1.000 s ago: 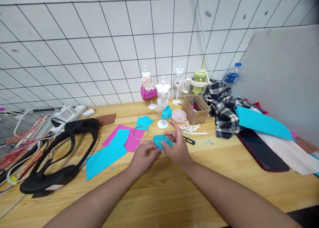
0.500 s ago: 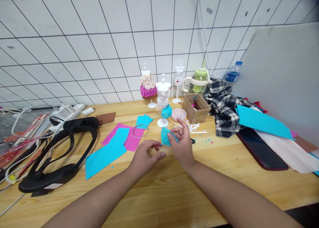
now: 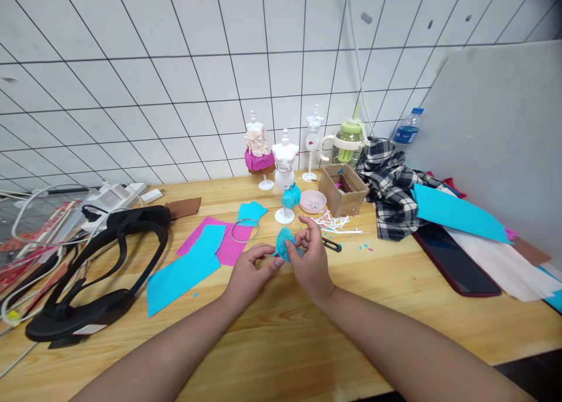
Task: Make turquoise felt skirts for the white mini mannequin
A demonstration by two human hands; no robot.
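Observation:
My right hand (image 3: 309, 261) pinches a small crumpled turquoise piece (image 3: 285, 244) just above the wooden table (image 3: 281, 343). My left hand (image 3: 250, 273) is curled beside it, its fingertips touching the piece's lower left edge. Just behind stands a white mini mannequin (image 3: 285, 174) with a turquoise skirt. A thin metal ring (image 3: 244, 230) lies on pink (image 3: 228, 248) and turquoise (image 3: 184, 270) sheets to the left.
A black headset (image 3: 96, 273) and cables lie at the left. Two more mini mannequins (image 3: 258, 150), a pink dish (image 3: 314, 202), a cardboard box (image 3: 342, 190), a green cup (image 3: 346, 147), a checked cloth (image 3: 390, 185), small scissors (image 3: 331, 245), a dark tablet (image 3: 456, 261) and paper sheets (image 3: 456, 215) lie beyond and to the right.
The turquoise piece went from spread flat between both hands to bunched up in my right hand. My left hand let go, then came back to touch it.

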